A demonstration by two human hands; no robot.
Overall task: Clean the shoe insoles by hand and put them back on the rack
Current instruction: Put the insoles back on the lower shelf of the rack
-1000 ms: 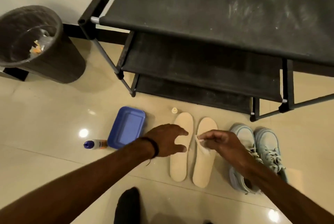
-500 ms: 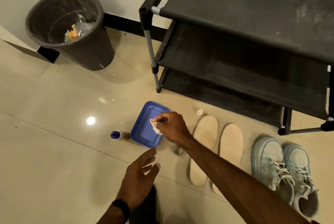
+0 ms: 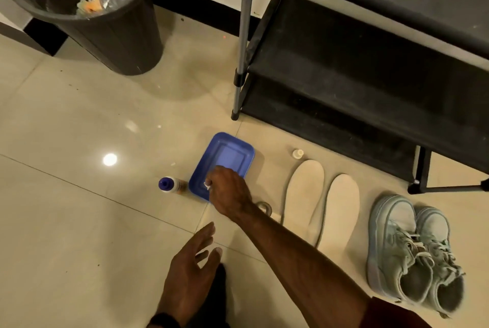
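Note:
Two beige insoles [image 3: 304, 190] [image 3: 341, 206] lie side by side on the tiled floor in front of the black shoe rack [image 3: 370, 63]. My right hand [image 3: 229, 191] reaches left across them and holds a small white wipe [image 3: 207, 185] down in the near corner of the blue tray [image 3: 225, 153]. Most of the wipe is hidden under my fingers. My left hand [image 3: 190, 272] hovers low over the floor with relaxed, spread fingers and holds nothing.
A small bottle with a blue cap [image 3: 169, 184] lies left of the tray. A tiny white bottle [image 3: 298, 153] stands by the insole tips. Pale green sneakers [image 3: 412, 253] sit on the right. A dark waste bin [image 3: 87, 10] stands at the far left.
My right hand carried the wipe from the insoles over to the blue tray and lowered it into the tray. My left hand drew back from the insoles toward me. The view swung left.

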